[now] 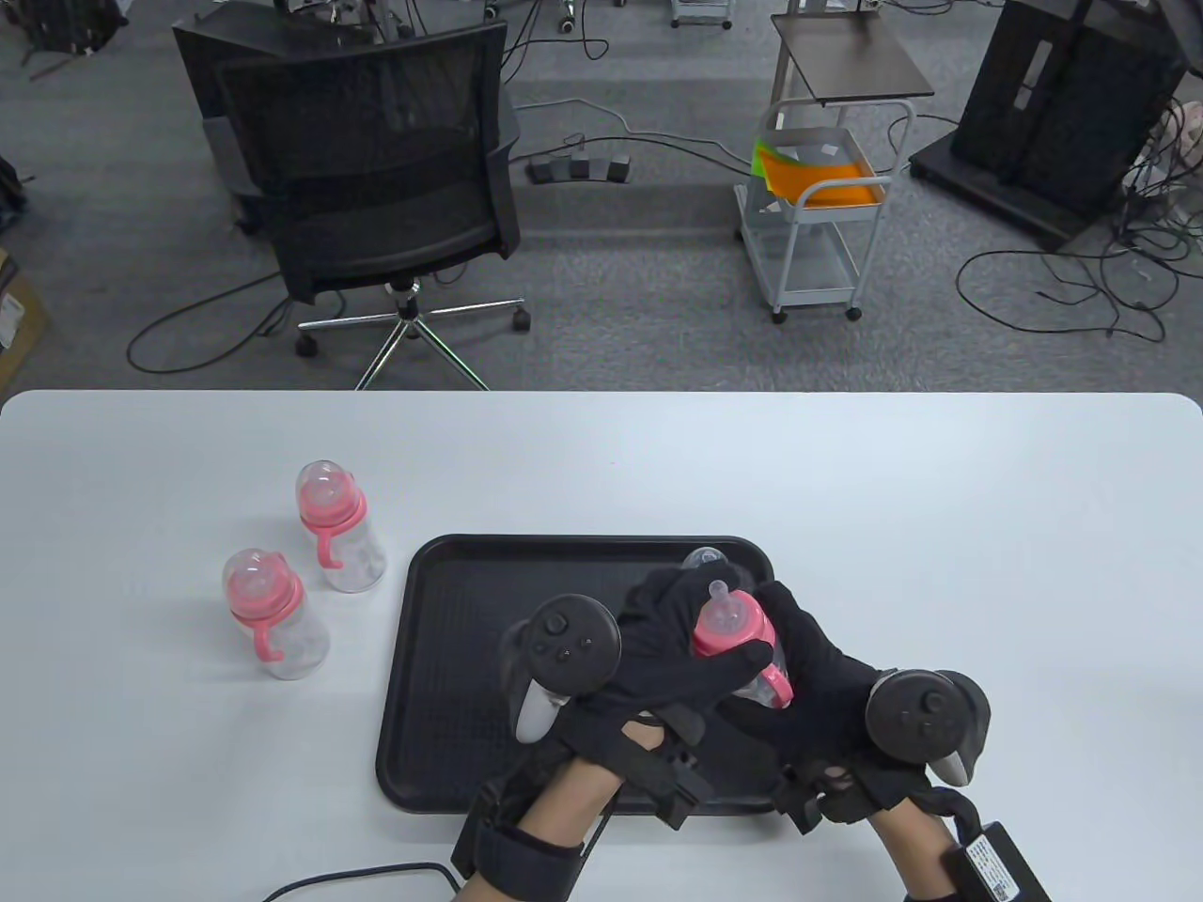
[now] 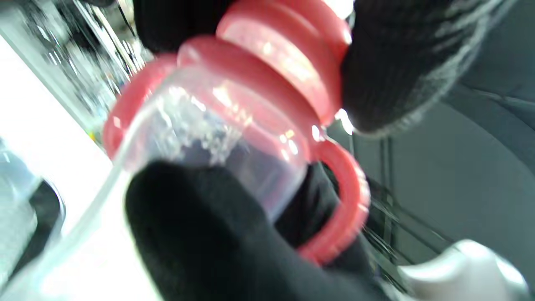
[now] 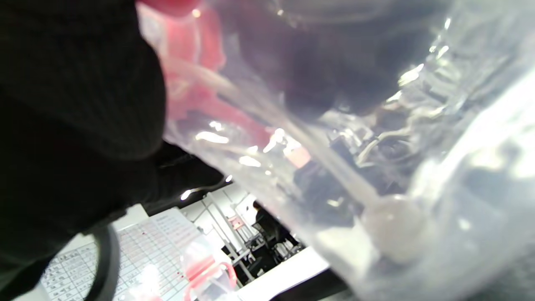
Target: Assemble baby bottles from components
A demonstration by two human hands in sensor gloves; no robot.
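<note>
Both hands hold one baby bottle above the black tray (image 1: 451, 658). My left hand (image 1: 691, 658) grips its pink screw collar (image 1: 728, 631) with the clear teat on top; the collar also shows in the left wrist view (image 2: 284, 62). My right hand (image 1: 799, 686) grips the clear bottle body (image 3: 334, 146) from the right. The pink handle ring (image 2: 342, 209) sticks out below the collar. A clear dome cap (image 1: 707, 559) lies on the tray behind the hands.
Two assembled bottles with pink collars and clear caps stand on the white table left of the tray, one (image 1: 340, 526) farther back and one (image 1: 273, 615) nearer. A chair and a cart stand on the floor beyond the table's far edge.
</note>
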